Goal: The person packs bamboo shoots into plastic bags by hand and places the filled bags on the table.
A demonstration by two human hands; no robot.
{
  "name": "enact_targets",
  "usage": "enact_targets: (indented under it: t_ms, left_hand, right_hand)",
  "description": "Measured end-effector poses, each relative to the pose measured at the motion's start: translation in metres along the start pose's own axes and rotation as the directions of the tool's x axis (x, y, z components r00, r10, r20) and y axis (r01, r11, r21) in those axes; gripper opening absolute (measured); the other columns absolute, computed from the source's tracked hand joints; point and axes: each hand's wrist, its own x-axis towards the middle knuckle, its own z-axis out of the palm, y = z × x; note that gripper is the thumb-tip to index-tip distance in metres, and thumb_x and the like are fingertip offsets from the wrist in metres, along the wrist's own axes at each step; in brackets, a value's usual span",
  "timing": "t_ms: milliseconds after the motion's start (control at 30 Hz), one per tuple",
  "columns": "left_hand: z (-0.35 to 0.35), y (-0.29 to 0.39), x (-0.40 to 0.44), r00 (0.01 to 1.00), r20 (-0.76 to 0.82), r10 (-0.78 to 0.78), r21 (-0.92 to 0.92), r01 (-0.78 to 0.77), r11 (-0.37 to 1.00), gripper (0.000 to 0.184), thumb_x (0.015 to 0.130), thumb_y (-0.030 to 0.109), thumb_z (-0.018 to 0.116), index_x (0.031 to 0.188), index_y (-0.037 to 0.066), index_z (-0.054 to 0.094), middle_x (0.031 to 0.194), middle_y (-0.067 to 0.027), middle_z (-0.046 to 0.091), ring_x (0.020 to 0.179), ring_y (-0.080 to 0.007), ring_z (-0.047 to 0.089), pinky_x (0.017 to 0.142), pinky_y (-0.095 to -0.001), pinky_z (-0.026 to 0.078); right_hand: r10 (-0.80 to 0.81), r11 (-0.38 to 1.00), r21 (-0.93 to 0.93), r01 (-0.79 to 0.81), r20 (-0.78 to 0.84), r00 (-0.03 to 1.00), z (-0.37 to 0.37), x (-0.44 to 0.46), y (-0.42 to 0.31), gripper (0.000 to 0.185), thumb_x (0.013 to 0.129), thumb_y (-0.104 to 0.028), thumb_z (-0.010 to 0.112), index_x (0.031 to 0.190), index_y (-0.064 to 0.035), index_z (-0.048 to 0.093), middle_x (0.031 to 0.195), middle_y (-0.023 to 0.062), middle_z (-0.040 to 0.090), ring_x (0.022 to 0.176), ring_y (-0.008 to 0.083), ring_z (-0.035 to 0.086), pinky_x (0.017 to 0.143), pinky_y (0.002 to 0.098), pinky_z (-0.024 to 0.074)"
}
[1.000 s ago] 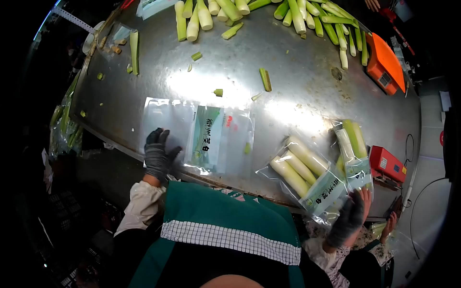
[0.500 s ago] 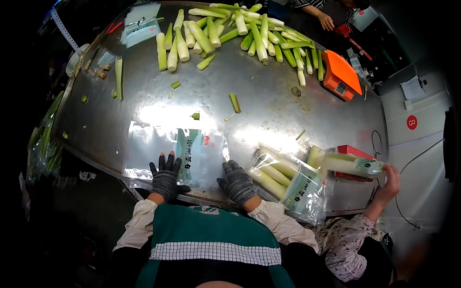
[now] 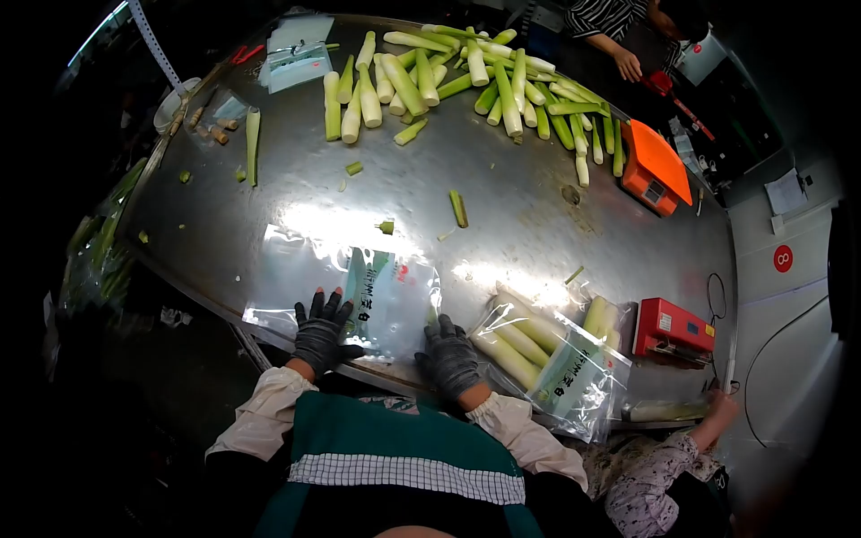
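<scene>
A clear plastic bag (image 3: 291,280) with a green printed strip lies flat on the steel table in front of me, and it looks empty. My left hand (image 3: 321,336), in a grey glove with bare fingertips, rests on its lower left part with fingers spread. At the bag's lower right edge lies my right hand (image 3: 448,359), also gloved, its fingers stretched out and holding nothing. Just right of it is a filled bag (image 3: 578,377) of the same print, with several pale peeled water bamboo stems (image 3: 507,359) inside.
Water bamboo stems (image 3: 511,99) are heaped along the far edge beside an orange scale (image 3: 659,170). At right stands a red bag sealer (image 3: 673,330). A co-worker's hand (image 3: 720,412) is at a packed bag (image 3: 664,411). Flat bags (image 3: 296,67) lie far left.
The co-worker's hand has brought a packed bag down from over the red sealer to the table's near edge. My view has shifted slightly; both my hands stay on the flat bag.
</scene>
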Motion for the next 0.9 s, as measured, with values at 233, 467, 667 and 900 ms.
enact_targets:
  t_ms: [233,467,667,900]
  left_hand:
    - [-0.006,0.009,-0.004,0.999,-0.029,-0.027,-0.044,0.025,0.999,0.085,0.058,0.05,0.067,0.128,0.016,0.034,0.14,-0.0109,0.017,0.13,-0.0322,0.006,0.1,-0.0555,0.002]
    - [-0.004,0.008,-0.001,0.999,-0.044,-0.013,-0.034,0.011,0.999,0.085,0.057,0.054,0.066,0.127,0.016,0.035,0.138,-0.0116,0.019,0.129,-0.0331,0.006,0.099,-0.0559,0.002]
    - [-0.016,-0.007,-0.001,0.991,0.035,0.131,-0.056,-0.129,0.99,0.077,0.062,0.055,0.061,0.123,0.013,0.04,0.135,-0.0126,0.025,0.127,-0.0333,0.013,0.099,-0.0549,0.007]
    - [-0.015,-0.092,-0.009,0.884,-0.456,0.1,-0.043,-0.134,0.99,0.055,0.074,0.041,0.052,0.116,0.007,0.042,0.133,-0.0159,0.028,0.125,-0.0368,0.017,0.1,-0.0536,0.009]
  right_hand:
    - [-0.113,0.991,0.075,0.107,0.081,0.99,-0.013,0.016,0.026,0.054,0.073,-0.034,0.057,0.116,-0.0033,0.045,0.124,0.0215,0.038,0.106,0.0345,0.044,0.091,0.0395,0.0361]
    - [-0.149,0.988,0.027,0.149,0.017,0.989,-0.054,0.024,0.051,0.048,0.076,-0.035,0.055,0.111,-0.0028,0.048,0.114,0.0167,0.049,0.104,0.0297,0.048,0.089,0.0378,0.0382]
    - [-0.003,1.0,-0.023,0.001,-0.086,0.996,-0.114,0.027,0.065,0.046,0.077,-0.037,0.053,0.109,-0.0033,0.051,0.107,0.0179,0.053,0.1,0.03,0.051,0.087,0.0367,0.0397]
    - [0.186,0.958,-0.167,-0.234,-0.258,0.948,-0.166,0.104,0.101,0.048,0.078,-0.034,0.052,0.114,-0.0022,0.047,0.113,0.0194,0.05,0.104,0.0309,0.048,0.09,0.0367,0.0368]
